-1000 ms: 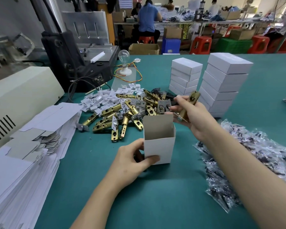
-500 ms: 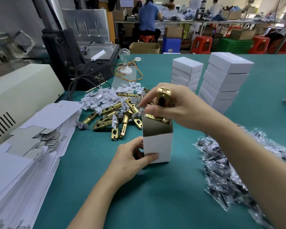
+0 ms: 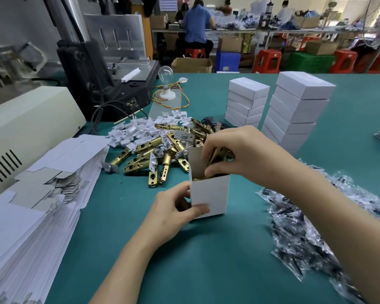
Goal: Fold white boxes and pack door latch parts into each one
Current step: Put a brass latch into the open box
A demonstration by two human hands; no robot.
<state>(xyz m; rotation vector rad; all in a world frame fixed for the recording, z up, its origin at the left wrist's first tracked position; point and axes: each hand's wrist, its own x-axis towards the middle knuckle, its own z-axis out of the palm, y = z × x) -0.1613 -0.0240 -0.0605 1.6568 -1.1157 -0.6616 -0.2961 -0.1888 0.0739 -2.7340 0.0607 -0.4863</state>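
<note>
No legible text, apparently, anywhere.

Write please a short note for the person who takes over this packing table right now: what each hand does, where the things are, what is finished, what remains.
Left hand: grips the open box at its lower left corner; box stands upright on the table.
Right hand: fingers curled round a brass latch at the box mouth, partly inside.
Supplies: latch pile behind the box, flat boxes at left, bags of small parts at right.
Done: two stacks of closed boxes beyond the pile.
Left: seat the latch, add any other parts, close the box, stack it, repeat.
</note>
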